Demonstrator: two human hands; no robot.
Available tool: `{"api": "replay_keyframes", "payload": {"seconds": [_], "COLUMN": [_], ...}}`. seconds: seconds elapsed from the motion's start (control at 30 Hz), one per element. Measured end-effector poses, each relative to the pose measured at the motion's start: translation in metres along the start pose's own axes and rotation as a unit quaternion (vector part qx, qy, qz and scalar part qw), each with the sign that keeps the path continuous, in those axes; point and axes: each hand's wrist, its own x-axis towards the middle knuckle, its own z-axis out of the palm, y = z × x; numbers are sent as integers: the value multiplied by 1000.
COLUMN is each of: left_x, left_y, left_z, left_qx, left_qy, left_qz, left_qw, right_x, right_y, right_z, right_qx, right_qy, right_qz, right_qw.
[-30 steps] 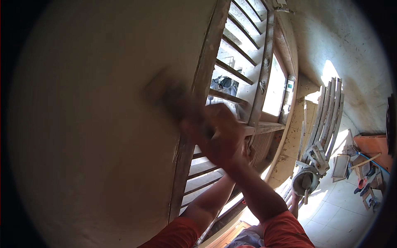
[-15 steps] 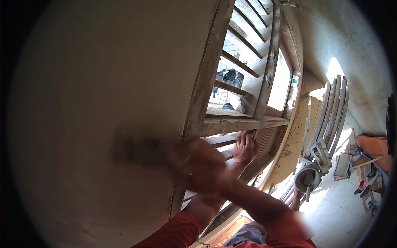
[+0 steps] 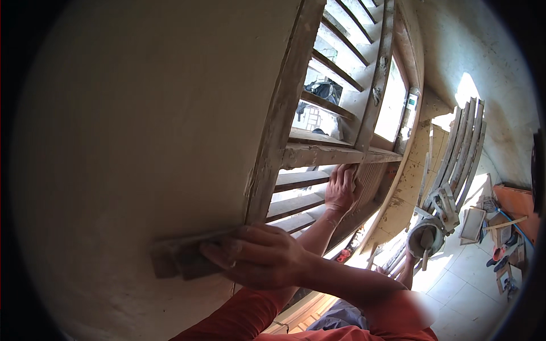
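My right hand (image 3: 263,256) pinched the flat tool (image 3: 183,257) between thumb and fingers, low against the smooth, dull wall (image 3: 142,136). It seemed stiff and fairly light, best gripped along its back; blur hid its grain. My left hand (image 3: 341,190) curled, fingers close together, beside the straight slats (image 3: 296,206).

The plastered wall (image 3: 142,125) fills the left dimly. Daylight glares white through the louvred window (image 3: 337,69) at upper centre, throwing harsh patches onto the floor tiles (image 3: 455,290), lower right. Motion softens the hand float (image 3: 176,258), lower centre; a blurry smear covers the right sleeve (image 3: 398,312). Fisheye curvature bends edges; corners go black.
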Motion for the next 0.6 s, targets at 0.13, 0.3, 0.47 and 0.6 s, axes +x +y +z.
{"api": "replay_keyframes", "payload": {"seconds": [0.13,0.3,0.47,0.6], "left_x": [-8,-7,-3,-53], "left_y": [-9,-11,4,40], "left_z": [-1,5,-8,-20], "left_qx": [-17,111,-58,-75], "left_qy": [34,60,24,45], "left_qz": [28,126,20,2], "left_qw": [999,984,998,996], "right_x": [-4,-5,-57,-69], "right_y": [33,50,-56,-50], "right_z": [-28,-43,15,-5], "right_qx": [-61,-120,8,-65], "right_qy": [54,97,-69,30], "right_qz": [114,174,38,201], "right_qw": [990,973,997,977]}}
